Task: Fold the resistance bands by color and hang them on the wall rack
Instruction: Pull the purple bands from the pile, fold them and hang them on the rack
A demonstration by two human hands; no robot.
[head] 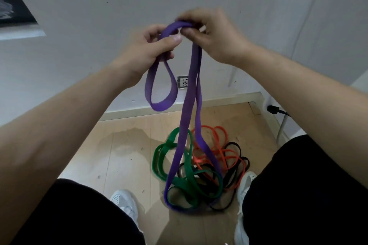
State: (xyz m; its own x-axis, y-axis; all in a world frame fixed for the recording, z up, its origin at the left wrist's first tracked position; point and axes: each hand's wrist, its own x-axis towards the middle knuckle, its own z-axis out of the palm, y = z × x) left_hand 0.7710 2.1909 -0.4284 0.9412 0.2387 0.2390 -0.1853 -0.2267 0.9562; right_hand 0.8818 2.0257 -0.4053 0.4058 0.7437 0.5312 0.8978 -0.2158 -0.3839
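At the bottom edge, black shorts (79,215) and white shoes (125,203), planted on a pale wood floor (119,155). Between the shoes, a tangled heap on the floor: green band (159,157) at the left, orange band (219,141) at the back right, black band (232,143) looped through both. Lying among them, the bottom loop of the purple band (196,77), its doubled length rising straight up from the heap.

Higher, at mid-frame, the left hand (147,49) and right hand (215,34) held up close together, almost touching. In the left hand, the purple band gripped, thumb pressed on top, with a short loop dangling beneath the fist, clear of the floor. Just beside it, the right hand with fingers curled, pinching the band's top fold. Between the two hands, a short arch of purple.

Behind, a white wall (99,6) with a socket (182,82) low down, partly hidden by the dangling loop, and a pale skirting board (219,101) along the floor. Far left, a dark picture (14,12) on the wall; far right, a black plug (272,109).
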